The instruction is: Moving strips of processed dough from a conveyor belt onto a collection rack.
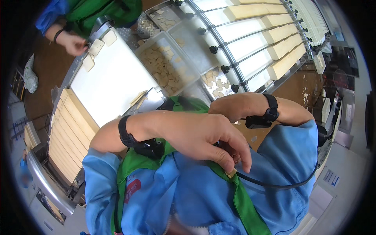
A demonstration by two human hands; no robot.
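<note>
My left hand (pixel 199 137) is bent across my chest with the palm turned down. Its thumb and fingertips are closed on a small tan-gold clip (pixel 231 173) at the green apron strap (pixel 244 199); a thin reddish loop shows between the fingers. My right hand (pixel 237 105) hangs just beyond the left one, over the front of the apron. Its fingers are bent down out of sight, so what they do is hidden. Both wrists wear black straps with small black devices, and a black cable runs across the blue jacket on my right side.
A white belt (pixel 113 74) bears thin pale pieces; a co-worker's hand (pixel 74 44) is at its far end. Clear bins (pixel 188 84) hold broken tan pieces. Pale yellow slabs (pixel 288 62) lie between metal rods at right, and more slabs (pixel 70 137) stand in rows at left.
</note>
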